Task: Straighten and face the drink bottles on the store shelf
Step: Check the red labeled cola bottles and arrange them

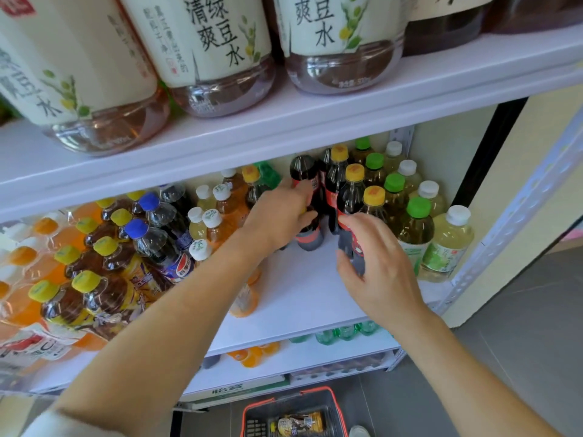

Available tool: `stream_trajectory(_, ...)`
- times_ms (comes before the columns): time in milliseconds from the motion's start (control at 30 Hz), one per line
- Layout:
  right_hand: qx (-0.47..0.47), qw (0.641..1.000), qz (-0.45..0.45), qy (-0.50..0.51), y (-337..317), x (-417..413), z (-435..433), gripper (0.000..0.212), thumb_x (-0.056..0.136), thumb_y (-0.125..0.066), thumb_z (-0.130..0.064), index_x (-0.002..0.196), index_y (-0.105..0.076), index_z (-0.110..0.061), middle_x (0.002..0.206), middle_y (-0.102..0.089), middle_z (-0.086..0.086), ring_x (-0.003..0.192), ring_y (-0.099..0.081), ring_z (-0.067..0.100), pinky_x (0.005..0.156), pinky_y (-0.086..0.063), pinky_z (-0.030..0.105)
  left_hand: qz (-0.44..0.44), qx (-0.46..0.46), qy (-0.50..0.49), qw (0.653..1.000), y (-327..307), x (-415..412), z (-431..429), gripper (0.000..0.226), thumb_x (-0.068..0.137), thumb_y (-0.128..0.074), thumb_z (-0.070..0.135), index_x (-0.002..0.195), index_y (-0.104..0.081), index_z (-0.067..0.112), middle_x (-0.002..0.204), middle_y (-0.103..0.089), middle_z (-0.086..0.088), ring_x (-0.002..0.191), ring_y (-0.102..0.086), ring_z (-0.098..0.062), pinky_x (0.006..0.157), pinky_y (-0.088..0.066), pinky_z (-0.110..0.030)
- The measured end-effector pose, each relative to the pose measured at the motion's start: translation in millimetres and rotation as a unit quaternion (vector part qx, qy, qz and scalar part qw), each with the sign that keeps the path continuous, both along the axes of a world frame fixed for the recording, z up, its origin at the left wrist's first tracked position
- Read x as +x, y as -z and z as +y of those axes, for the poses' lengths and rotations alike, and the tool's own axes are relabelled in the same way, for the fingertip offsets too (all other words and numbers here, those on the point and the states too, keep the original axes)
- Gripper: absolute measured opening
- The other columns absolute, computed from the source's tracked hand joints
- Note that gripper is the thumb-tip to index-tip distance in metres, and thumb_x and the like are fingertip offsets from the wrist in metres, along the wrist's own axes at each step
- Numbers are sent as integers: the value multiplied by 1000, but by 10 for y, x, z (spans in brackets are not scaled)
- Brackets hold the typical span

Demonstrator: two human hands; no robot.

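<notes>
On the white middle shelf (293,298) stand dark cola bottles with red labels and yellow caps. My left hand (277,216) grips one cola bottle (304,175) whose top leans toward the back. My right hand (375,266) curls round the lower body of another cola bottle (351,197), which stands at the front of the cola row. To the right stand rows of green-capped tea bottles (416,222) and white-capped pale drinks (449,244).
To the left are Pepsi bottles (164,244), yellow-capped brown drinks (91,288) and orange drinks (19,279). Large labelled bottles (217,52) fill the shelf above. A red basket (296,417) holding a bottle sits on the floor below. A metal upright (517,216) bounds the right side.
</notes>
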State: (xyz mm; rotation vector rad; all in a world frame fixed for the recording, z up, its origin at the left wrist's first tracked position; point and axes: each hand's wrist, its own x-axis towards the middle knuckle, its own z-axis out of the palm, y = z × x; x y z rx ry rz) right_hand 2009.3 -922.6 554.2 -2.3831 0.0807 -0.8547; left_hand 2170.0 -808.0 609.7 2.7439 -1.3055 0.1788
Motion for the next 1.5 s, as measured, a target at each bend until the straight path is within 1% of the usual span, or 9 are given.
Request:
stream_trajectory(167,69,989,103,-86,189,11,173,85,78,-76,-44,146,-32,-19,145,-41,-2,134,-39,14,105,-38,30,-36,-232,-28,972,-269,-564,347,26,91,-63,35,89,-57,10,76,-61,-6,67,-58,-30,56,-47,-41)
stream_trajectory(333,238,958,107,-117,198,-196,502,69,66,-77,-52,120,-34,-61,105,-61,-31,90,-63,-7,70,-53,20,131,-424,-94,891,-574,-857,601,27,81,-65,46,78,-62,19,60,-62,2,55,-58,-11,53,-48,-28)
stream_trajectory(500,349,905,123,-210,-20,-421,627,48,65,-80,-37,104,-54,-44,90,-69,-16,79,-66,2,67,-50,13,485,-560,-49,669,-422,-885,730,42,65,-79,56,85,-73,20,81,-68,-4,77,-63,-20,77,-49,-38)
stream_trajectory(733,546,671,279,-418,-317,-610,639,32,74,-69,-24,94,-59,-1,79,-64,19,65,-65,31,63,-52,37,684,-558,151,445,-206,-1117,679,35,82,-72,40,96,-70,9,93,-70,-10,87,-68,-26,82,-55,-39)
stream_trajectory(867,633,551,293,-458,-306,-689,672,52,75,-76,-35,109,-58,0,86,-65,22,72,-66,31,64,-56,36,695,-571,69,431,-272,-1186,609,23,83,-68,30,82,-62,7,78,-65,-10,72,-65,-24,70,-55,-34)
stream_trajectory(967,651,582,284,-396,-313,-727,644,62,69,-81,-46,111,-65,-4,95,-65,23,86,-66,32,66,-59,40,662,-597,-24,452,-334,-1195,626,21,83,-62,29,76,-62,9,75,-64,-11,68,-64,-25,68,-53,-33)
stream_trajectory(1100,513,734,305,-324,-351,-890,500,55,73,-76,-55,121,-59,-37,109,-70,4,101,-68,25,86,-57,42,575,-660,-102,472,-457,-1158,712,23,84,-67,21,64,-68,11,69,-66,-12,61,-65,-24,62,-54,-32)
stream_trajectory(1233,449,820,248,-254,-377,-1013,522,51,73,-73,-53,120,-57,-42,97,-70,1,85,-68,23,81,-55,40,539,-697,-152,448,-501,-1118,738,20,88,-65,21,73,-61,9,69,-66,-14,58,-63,-24,68,-53,-35)
stream_trajectory(1500,424,852,211,-223,-431,-1063,610,48,72,-73,-50,116,-59,-40,89,-68,3,75,-66,25,71,-56,38,584,-676,-141,427,-442,-1094,773,25,87,-67,33,82,-64,8,79,-68,-13,70,-65,-26,85,-51,-43)
